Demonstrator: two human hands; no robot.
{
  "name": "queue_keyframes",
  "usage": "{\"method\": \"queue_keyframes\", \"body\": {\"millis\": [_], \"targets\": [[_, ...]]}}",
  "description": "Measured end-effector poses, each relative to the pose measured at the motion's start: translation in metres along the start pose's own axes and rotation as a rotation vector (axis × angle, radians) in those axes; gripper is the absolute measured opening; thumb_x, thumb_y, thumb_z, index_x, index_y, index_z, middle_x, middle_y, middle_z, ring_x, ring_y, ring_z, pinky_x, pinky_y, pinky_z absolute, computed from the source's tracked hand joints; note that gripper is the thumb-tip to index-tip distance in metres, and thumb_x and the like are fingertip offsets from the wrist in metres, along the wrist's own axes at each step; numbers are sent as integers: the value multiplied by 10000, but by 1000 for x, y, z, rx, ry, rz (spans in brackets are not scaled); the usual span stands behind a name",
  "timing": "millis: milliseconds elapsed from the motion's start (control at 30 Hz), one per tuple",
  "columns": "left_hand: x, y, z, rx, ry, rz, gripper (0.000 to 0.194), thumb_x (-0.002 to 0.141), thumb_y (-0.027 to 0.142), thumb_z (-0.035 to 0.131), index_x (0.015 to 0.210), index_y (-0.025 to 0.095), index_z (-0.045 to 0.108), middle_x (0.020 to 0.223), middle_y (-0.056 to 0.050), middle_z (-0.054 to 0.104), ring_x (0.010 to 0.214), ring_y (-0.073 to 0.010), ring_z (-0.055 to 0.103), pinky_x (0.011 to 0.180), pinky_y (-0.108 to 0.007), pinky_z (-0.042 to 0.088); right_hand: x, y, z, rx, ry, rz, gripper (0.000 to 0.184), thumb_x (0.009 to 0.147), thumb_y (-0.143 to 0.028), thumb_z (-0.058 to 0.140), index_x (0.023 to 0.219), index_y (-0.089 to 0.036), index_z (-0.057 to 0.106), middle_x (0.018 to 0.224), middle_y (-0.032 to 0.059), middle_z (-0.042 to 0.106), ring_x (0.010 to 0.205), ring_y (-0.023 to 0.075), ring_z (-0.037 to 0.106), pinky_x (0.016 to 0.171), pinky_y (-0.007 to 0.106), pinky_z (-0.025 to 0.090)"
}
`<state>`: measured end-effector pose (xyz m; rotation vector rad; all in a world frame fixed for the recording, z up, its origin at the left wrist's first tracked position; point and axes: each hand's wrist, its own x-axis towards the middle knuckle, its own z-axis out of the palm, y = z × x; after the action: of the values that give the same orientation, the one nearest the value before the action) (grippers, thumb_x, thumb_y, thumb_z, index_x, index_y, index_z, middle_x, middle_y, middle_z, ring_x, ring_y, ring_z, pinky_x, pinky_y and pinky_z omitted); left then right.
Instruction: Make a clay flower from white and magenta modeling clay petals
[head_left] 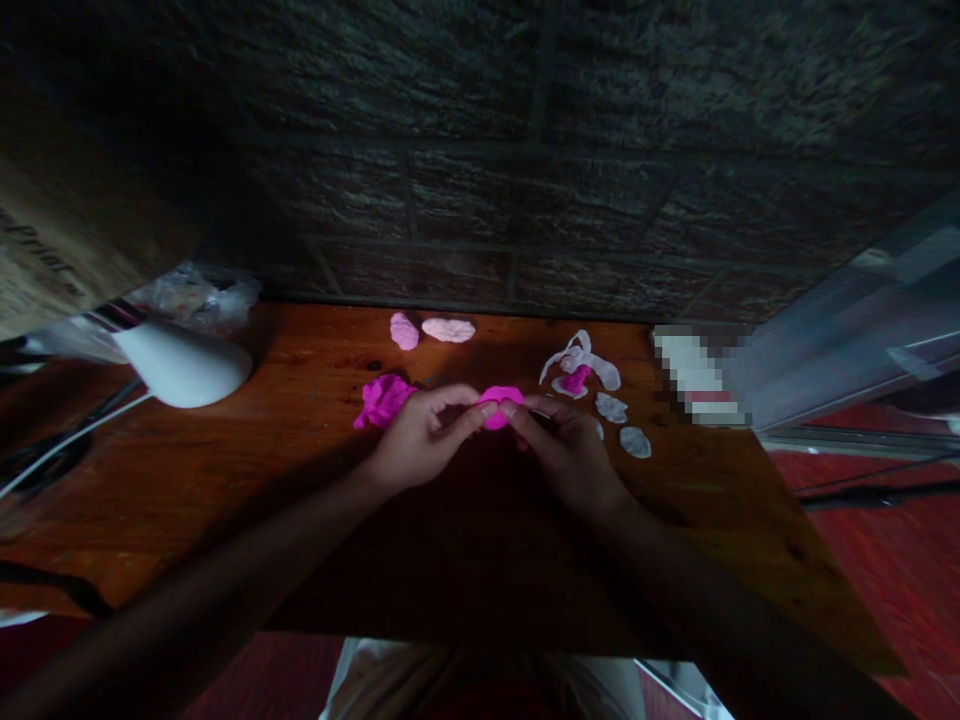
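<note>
Left hand (420, 432), right hand (574, 455), pinching pink disc (500, 397), bag (201, 298) (contents unclear)

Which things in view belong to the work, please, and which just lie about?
Seemingly in use:
pink disc, pinched by left hand and right hand
magenta lump
two light pink lumps
white and magenta flower shape
greyish flat pieces

Apparently lying about:
white cone-shaped object
clear plastic bag
</note>
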<state>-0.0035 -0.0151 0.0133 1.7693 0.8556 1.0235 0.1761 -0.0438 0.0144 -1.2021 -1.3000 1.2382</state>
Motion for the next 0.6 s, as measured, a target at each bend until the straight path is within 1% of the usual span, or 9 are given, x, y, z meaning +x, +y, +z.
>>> {"method": "queue_keyframes", "body": {"millis": [100,200,300,367,467,533,600], "targets": [[0,0,1,11,14,-2,235,943,260,609,740,147,642,678,14,621,641,-106,556,636,-209,461,0,2,0,-14,6,-11,418,809,-584,718,863,-173,764,587,-35,560,549,103,464,564,252,406],[0,0,1,-4,48,-4,206,930,253,624,758,147,663,689,11,639,641,-103,564,637,-207,468,0,3,0,20,-21,9,388,772,-558,764,892,-189,774,679,-18,633,577,103,503,564,240,423],[0,0,1,-27,61,-14,153,906,252,657,807,145,705,767,-15,708,701,-116,620,687,-219,505,2,2,-3,4,-45,17,368,742,-542,793,868,-197,780,710,-14,660,601,108,527,576,237,442],[0,0,1,-53,68,-26,126,888,261,689,865,143,726,850,-39,751,775,-136,666,754,-241,537,3,2,-5,-24,-50,6,369,747,-547,787,850,-192,778,710,-8,668,605,113,531,586,243,453],[0,-1,1,-102,67,-50,176,861,279,731,973,144,747,987,-73,784,907,-175,709,872,-295,561,3,1,-7,-61,-53,-9,369,757,-540,786,837,-180,768,706,1,673,605,118,543,602,254,458],[0,-1,1,-114,43,-69,190,858,292,736,983,150,758,1011,-78,791,924,-186,718,887,-313,566,3,0,-7,-76,-38,-12,368,759,-539,785,816,-177,757,659,-6,650,592,122,541,597,258,451],[0,-2,1,-118,5,-82,168,865,291,727,959,158,764,994,-72,794,893,-180,720,854,-305,571,3,-1,-7,-79,-4,-11,365,764,-543,778,780,-180,740,622,-15,622,577,122,529,581,259,439]]}}
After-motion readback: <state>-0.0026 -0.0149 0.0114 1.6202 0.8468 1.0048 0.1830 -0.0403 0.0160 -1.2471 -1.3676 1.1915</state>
